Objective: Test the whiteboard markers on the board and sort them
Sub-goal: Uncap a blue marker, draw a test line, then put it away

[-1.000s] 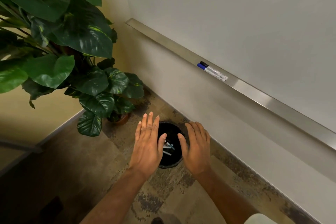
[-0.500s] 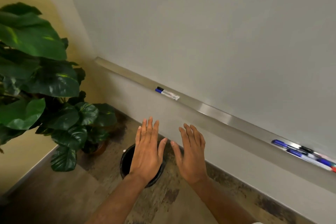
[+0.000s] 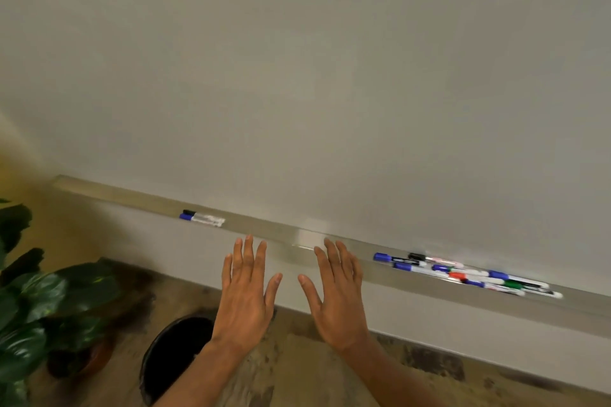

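Note:
A blank whiteboard [image 3: 330, 76] fills the upper view, with a metal tray [image 3: 264, 231] running along its lower edge. Two markers [image 3: 202, 218], one with a black cap and one with a blue cap, lie side by side on the tray's left part. Several markers [image 3: 469, 275] with blue, black, red and green caps lie in a loose pile on the tray's right part. My left hand [image 3: 246, 294] and my right hand [image 3: 335, 297] hover flat and empty, fingers straight, just below the tray's middle. A black bin [image 3: 172, 353] stands on the floor under my left forearm.
A potted plant with large green leaves [image 3: 29, 307] stands at the lower left, beside the bin. A white wall [image 3: 429, 324] runs below the tray down to a mottled brown floor [image 3: 297, 373].
The view has swung up and right, away from the bin toward the whiteboard. Both hands have risen, still flat and empty, and the marker pile on the right has come fully into view.

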A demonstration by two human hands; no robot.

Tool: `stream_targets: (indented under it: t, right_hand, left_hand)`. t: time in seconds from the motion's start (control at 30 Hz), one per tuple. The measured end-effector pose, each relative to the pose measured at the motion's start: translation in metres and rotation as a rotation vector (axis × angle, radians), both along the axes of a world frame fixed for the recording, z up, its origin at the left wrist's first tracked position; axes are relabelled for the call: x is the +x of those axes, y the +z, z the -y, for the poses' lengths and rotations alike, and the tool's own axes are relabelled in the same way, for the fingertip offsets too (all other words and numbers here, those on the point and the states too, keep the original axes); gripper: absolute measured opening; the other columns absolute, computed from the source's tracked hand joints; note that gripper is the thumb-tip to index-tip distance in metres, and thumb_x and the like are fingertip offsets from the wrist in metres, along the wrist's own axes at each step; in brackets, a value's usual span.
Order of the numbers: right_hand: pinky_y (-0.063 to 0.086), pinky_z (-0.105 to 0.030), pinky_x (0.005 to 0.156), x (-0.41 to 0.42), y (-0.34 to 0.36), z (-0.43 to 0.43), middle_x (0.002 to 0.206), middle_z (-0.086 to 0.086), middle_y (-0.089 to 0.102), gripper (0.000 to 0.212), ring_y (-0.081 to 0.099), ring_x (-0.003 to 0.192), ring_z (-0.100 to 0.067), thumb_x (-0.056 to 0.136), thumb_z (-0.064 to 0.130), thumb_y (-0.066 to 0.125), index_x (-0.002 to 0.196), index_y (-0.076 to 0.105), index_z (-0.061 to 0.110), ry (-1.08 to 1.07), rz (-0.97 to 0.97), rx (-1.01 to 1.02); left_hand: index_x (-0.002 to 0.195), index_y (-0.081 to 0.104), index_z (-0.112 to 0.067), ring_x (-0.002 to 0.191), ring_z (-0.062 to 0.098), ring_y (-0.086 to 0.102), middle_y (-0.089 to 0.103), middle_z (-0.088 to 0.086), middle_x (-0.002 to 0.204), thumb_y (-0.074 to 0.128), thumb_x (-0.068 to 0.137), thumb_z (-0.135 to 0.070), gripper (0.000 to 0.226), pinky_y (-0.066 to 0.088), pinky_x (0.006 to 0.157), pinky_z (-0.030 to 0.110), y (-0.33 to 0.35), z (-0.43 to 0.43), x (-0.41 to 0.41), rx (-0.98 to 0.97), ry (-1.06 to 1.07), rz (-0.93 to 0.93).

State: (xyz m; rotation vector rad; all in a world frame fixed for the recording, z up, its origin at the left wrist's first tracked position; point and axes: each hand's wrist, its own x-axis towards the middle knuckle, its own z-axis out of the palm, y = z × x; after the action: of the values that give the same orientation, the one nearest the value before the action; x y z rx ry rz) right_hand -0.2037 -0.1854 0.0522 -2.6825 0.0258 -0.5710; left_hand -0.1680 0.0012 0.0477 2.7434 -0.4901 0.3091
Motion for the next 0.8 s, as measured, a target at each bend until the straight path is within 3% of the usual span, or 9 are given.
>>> stream_targets:
  t: [0.37,0.5,0.8]
  right_hand:
    - [0.001,-0.039,0.12,-0.026,0.003,0.151,0.165,0.004,0.01,0.067,0.002,0.152,-0.018,0.099,0.064,0.025,0.155,0.022,0.027,-0.216,-0.054,-0.009]
    - [0.001,-0.041,0.12,-0.031,-0.002,0.182,0.164,0.002,0.012,0.068,0.004,0.152,-0.02,0.099,0.065,0.025,0.155,0.023,0.026,-0.268,-0.083,-0.045]
    - [0.003,-0.043,0.121,-0.013,-0.02,0.191,0.164,0.001,0.015,0.065,0.006,0.152,-0.02,0.099,0.064,0.025,0.153,0.027,0.027,-0.336,-0.101,-0.042]
  left_hand:
    - [0.163,0.005,-0.017,0.158,0.025,-0.002,-0.006,0.007,0.171,0.013,0.105,-0.06,0.073,0.004,0.124,0.046,0.006,0.115,0.005,0.069,-0.082,0.022]
    - [0.163,0.001,-0.016,0.158,0.026,-0.002,-0.005,0.008,0.171,0.014,0.105,-0.059,0.073,0.004,0.124,0.046,0.006,0.142,0.006,0.061,-0.114,0.026]
    - [0.162,0.016,-0.01,0.158,0.031,0.006,0.004,0.013,0.171,0.023,0.105,-0.055,0.073,0.012,0.123,0.049,-0.016,0.164,0.042,0.116,-0.208,0.017]
